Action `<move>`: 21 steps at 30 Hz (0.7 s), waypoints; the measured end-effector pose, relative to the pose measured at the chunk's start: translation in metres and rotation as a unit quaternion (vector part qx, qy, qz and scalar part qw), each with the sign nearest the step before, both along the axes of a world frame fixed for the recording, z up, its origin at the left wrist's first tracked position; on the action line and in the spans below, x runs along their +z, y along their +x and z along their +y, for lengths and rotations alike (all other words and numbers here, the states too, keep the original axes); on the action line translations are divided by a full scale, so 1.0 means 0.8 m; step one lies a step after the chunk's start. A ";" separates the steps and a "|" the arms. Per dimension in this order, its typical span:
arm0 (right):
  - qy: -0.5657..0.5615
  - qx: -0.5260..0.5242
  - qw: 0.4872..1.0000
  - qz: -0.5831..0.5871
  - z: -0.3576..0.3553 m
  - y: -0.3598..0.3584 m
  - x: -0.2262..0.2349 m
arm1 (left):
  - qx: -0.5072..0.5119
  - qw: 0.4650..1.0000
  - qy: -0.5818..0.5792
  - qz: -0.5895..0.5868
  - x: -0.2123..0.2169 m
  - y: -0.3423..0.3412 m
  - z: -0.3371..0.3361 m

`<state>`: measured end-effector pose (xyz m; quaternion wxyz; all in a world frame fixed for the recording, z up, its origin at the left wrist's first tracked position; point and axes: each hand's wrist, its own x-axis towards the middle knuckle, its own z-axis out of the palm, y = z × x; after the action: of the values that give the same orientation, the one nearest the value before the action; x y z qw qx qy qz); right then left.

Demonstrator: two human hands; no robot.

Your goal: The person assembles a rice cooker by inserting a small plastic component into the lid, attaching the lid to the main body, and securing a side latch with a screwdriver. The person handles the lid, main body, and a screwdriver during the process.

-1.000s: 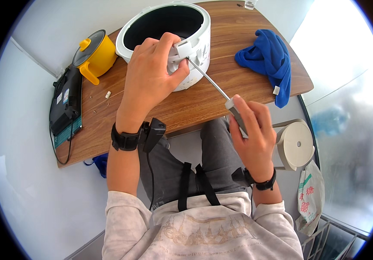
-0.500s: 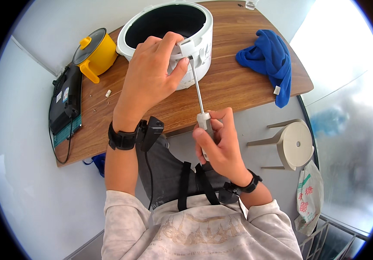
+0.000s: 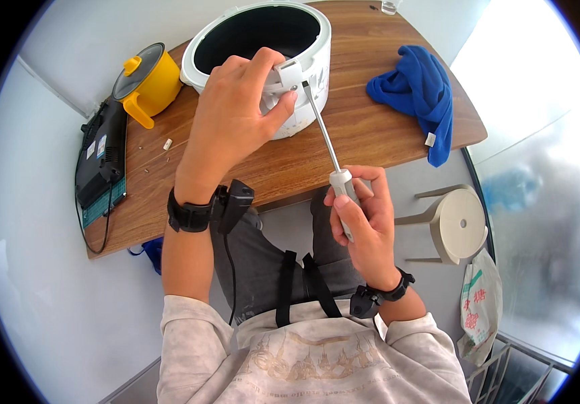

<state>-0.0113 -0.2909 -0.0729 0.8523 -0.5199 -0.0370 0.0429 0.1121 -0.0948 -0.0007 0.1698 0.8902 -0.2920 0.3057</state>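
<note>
A white round appliance housing (image 3: 319,57) with a dark hollow inside, like a rice cooker body, stands on the wooden table. My left hand (image 3: 239,101) grips its near rim beside a raised white bracket (image 3: 290,72), fingers over the top and thumb below. Just above the thumb tip a small screw (image 3: 294,88) shows in the housing. In my right hand (image 3: 365,219) is a screwdriver (image 3: 323,128) with a pale grey handle and a steel shaft, held by closed fingers. Its dark tip points up at the bracket, to the right of the screw and apart from it.
A yellow lidded pot (image 3: 152,84) stands left of the housing. Beyond the left edge of the work area lie a black device (image 3: 101,155) with a cable and a green mat (image 3: 94,212). A blue cloth (image 3: 414,97) lies at right; a beige stool (image 3: 461,222) stands below.
The screwdriver tip has come away from the screw and shifted right, uncovering the screw head. My right hand has moved right with the screwdriver; my left hand stays nearly still.
</note>
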 end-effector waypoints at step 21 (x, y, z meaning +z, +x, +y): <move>-0.211 -0.225 0.934 -0.182 -0.072 0.007 0.039 | 0.033 0.995 -0.064 0.066 0.019 0.003 0.016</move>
<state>-0.0059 -0.3488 -0.0416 0.6887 -0.6817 -0.0632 -0.2386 0.1142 -0.0819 0.0145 0.2353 0.9047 -0.2308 0.2700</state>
